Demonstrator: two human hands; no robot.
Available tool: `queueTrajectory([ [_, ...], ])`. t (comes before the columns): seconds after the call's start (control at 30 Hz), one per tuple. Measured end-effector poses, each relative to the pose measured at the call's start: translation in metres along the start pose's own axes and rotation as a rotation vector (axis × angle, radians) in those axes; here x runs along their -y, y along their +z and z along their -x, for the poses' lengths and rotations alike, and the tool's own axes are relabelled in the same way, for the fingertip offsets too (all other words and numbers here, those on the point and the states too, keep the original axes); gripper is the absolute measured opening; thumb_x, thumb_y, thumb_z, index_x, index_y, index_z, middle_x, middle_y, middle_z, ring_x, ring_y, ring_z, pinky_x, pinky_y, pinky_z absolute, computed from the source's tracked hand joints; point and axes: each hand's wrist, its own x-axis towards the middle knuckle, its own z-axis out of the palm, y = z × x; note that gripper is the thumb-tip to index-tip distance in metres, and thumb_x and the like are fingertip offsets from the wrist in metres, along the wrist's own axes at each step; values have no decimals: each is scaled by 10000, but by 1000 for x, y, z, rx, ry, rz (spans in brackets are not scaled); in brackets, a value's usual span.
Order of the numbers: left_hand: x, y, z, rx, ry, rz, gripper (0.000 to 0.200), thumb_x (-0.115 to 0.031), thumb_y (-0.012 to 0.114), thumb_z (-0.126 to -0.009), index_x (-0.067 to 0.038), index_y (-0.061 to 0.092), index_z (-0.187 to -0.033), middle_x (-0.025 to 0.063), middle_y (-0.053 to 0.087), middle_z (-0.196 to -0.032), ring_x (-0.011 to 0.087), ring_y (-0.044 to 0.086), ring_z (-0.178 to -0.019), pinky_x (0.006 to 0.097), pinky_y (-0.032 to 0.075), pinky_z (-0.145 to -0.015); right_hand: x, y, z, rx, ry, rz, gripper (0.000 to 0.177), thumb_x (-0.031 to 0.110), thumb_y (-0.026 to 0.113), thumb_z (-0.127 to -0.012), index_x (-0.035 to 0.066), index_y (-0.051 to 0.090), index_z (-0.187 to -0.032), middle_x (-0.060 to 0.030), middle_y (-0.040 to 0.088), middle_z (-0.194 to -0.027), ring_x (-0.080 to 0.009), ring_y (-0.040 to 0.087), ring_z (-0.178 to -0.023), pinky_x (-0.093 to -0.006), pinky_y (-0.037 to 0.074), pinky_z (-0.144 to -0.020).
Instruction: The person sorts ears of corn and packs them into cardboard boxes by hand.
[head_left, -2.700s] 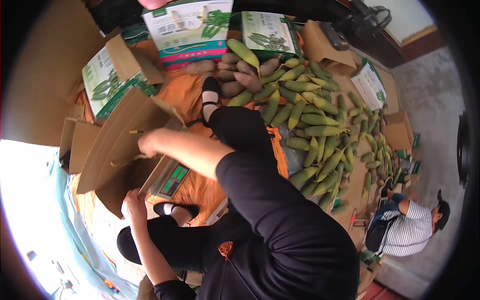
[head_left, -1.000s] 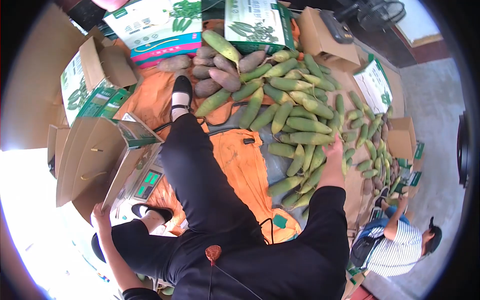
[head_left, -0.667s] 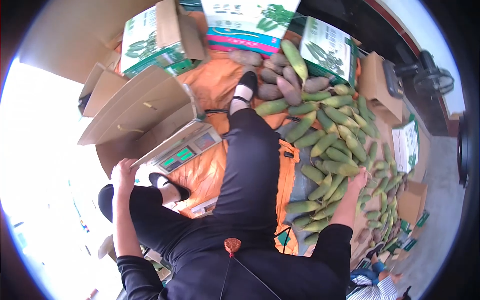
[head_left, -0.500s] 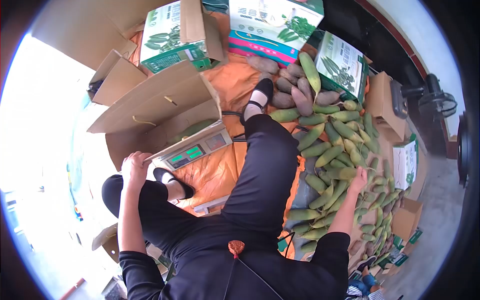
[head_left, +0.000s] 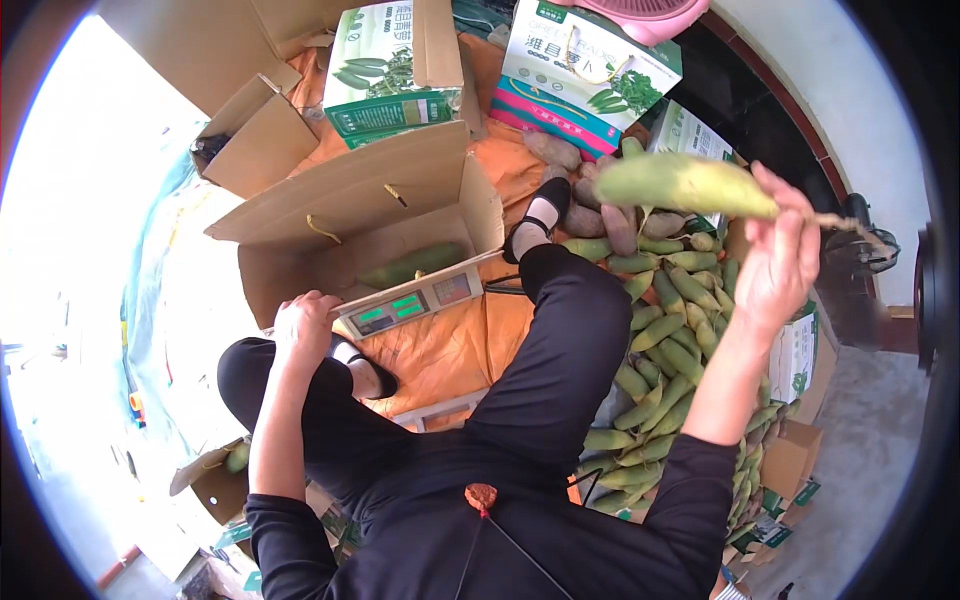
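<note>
My right hand (head_left: 778, 255) is raised, pinching a large green radish (head_left: 690, 187) near its pale tip, with the thin root trailing out to the right. The radish is slightly blurred and lies almost level in the air, above the heap of green radishes (head_left: 680, 330). My left hand (head_left: 305, 325) has its fingers curled over the near edge of an open cardboard box (head_left: 350, 190) with yellow cord handles. Inside that box lies one green radish (head_left: 410, 265). A scale (head_left: 405, 305) with lit green digits shows at the box's near side.
Printed radish cartons (head_left: 385, 70) stand at the far side, a pink basin-like item (head_left: 650, 15) on top of one. Reddish-brown radishes (head_left: 585, 220) lie by my foot. Orange sheeting (head_left: 450, 345) covers the floor. Small cardboard boxes (head_left: 790, 455) stand at the right.
My right hand has lifted a green radish from the heap, up and away from me. My left hand stays at the box edge. The view has shifted, showing more of the box's inside.
</note>
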Motion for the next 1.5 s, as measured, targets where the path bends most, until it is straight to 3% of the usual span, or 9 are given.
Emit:
queueTrajectory([
  [0.27,5,5,-1,18,46,-64,161,-91,598,-760,-113,687,-892,62,624,-813,239,614,-863,370,445,-802,-4,192,17,545,191,-455,134,129,600,-897,25,655,-961,-80,666,-905,-161,627,-811,-262,505,-669],
  [0.33,6,6,-1,2,60,-46,155,-88,605,-755,-113,689,-883,62,619,-792,242,614,-849,370,444,-803,-32,232,34,639,-144,-272,115,93,634,-845,23,652,-935,-84,649,-844,-208,622,-805,-297,500,-714],
  [0.53,6,6,-2,6,63,-28,151,-102,615,-744,-114,691,-874,72,611,-774,252,612,-826,375,447,-779,-75,293,77,858,-231,-162,80,99,657,-787,37,627,-826,-92,628,-802,-266,598,-827,-348,495,-750],
  [0.6,7,5,-2,11,65,-44,156,-108,620,-745,-116,692,-884,76,612,-780,256,611,-828,376,448,-779,-91,306,88,1107,-391,67,76,130,616,-795,74,662,-818,-100,639,-790,-286,611,-818,-371,508,-733],
  [0.73,7,8,-1,13,86,-52,191,-107,637,-742,-108,690,-926,97,613,-795,282,604,-832,386,449,-785,-123,339,120,1458,-265,500,173,117,553,-782,121,714,-846,-120,678,-898,-300,647,-859,-418,524,-723],
  [1.07,3,8,-3,22,76,-8,178,-70,618,-762,-61,677,-931,134,599,-793,334,591,-768,423,460,-703,-148,395,169,1286,261,672,187,182,637,-791,115,725,-942,-68,684,-1041,-240,643,-984,-366,529,-807],
  [1.2,8,11,-5,41,97,18,196,-73,596,-778,-57,672,-958,160,607,-832,350,610,-770,433,475,-681,-128,386,125,1489,156,408,400,284,742,-698,119,681,-1057,-100,668,-1059,-283,616,-1012,-402,503,-836],
  [1.4,7,11,-8,34,85,38,185,-70,594,-778,-40,665,-946,159,615,-845,347,619,-773,415,480,-676,-33,199,35,803,7,-30,272,268,663,-784,108,677,-1004,-79,686,-901,-254,647,-855,-366,496,-751],
  [1.5,10,11,-7,37,87,53,177,-97,607,-772,-33,642,-933,170,607,-837,364,608,-786,428,475,-685,-46,89,31,441,150,8,233,232,655,-839,103,674,-1032,-43,700,-863,-115,654,-783,-279,502,-667],
])
